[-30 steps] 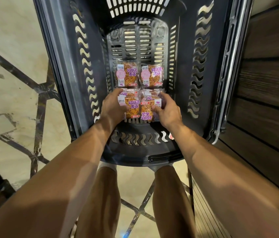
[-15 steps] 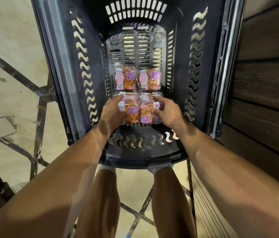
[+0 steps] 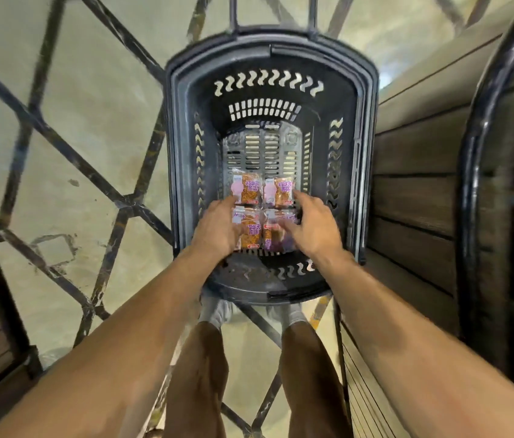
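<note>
A dark plastic basket (image 3: 268,47) with slotted walls stands on the floor (image 3: 59,128), directly in front of the person's legs (image 3: 198,374). Four clear snack packets with pink and purple labels lie flat on the basket bottom in a two-by-two block, toward its near end. The far-left packet (image 3: 247,191) and far-right packet (image 3: 281,192) lie side by side with their edges touching. The near-left packet (image 3: 251,232) and near-right packet (image 3: 276,235) lie just in front of them, against the near wall. Both arms reach down into the basket. The left hand (image 3: 221,226) lies palm-down over the left part of the near-left packet, fingers loosely extended toward the seam between the two rows and curled around nothing. The right hand (image 3: 309,226) is over the right part of the near-right packet, fingers spread wide and straight; its forward fingertip (image 3: 298,196) reaches the near right corner of the far-right packet. Neither hand grips a packet. Motion blur prevents confirming whether the palms press on the wrappers or hang just above them. The floor is pale stone crossed by dark inlaid lines. Brown wood panelling (image 3: 416,200) runs just beside the basket on the right, and a black curved bar (image 3: 473,172) rises beyond it at the right edge of the view.
</note>
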Demonstrator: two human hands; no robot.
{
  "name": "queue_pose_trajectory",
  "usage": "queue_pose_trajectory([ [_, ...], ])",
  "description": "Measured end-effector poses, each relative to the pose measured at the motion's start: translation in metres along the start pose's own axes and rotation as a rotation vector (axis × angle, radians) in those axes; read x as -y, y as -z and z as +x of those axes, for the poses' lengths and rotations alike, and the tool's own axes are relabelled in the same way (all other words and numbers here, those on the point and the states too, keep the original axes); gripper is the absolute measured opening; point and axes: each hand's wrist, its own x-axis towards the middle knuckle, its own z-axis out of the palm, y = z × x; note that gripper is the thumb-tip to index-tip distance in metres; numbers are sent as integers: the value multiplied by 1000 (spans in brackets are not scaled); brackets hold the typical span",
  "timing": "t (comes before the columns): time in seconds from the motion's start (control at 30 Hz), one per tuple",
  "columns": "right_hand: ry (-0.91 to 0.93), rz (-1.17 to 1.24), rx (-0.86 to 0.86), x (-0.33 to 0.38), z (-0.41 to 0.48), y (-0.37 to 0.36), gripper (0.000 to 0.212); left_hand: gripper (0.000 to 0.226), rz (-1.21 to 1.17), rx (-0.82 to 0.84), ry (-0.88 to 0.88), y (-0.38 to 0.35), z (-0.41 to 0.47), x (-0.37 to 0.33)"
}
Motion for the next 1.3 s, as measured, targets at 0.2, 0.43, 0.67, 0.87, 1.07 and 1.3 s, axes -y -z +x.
queue_pose_trajectory([
  [0.2, 192, -206, -108, 94, -78, 130, 66, 56, 322, -194, -205, 131, -112, -72],
  [0.43, 304, -310, -358, 192, -201, 293, 62, 54, 714, -566, -251, 277, -276, -175],
  [0.67, 395, -384, -646, 221, -331, 444, 62, 59, 747, -790, -287, 362, -412, -272],
  [0.87, 321, -380, -846, 217, -419, 533, 62, 56, 748, -871, -440, 409, -491, -367],
  [1.07, 137, -278, -942, 177, -488, 574, 62, 61, 921, -915, -709, 400, -541, -445],
  [1.3, -186, -147, -1021, 88, -574, 547, 58, 54, 1043, -848, -1007, 330, -580, -486],
])
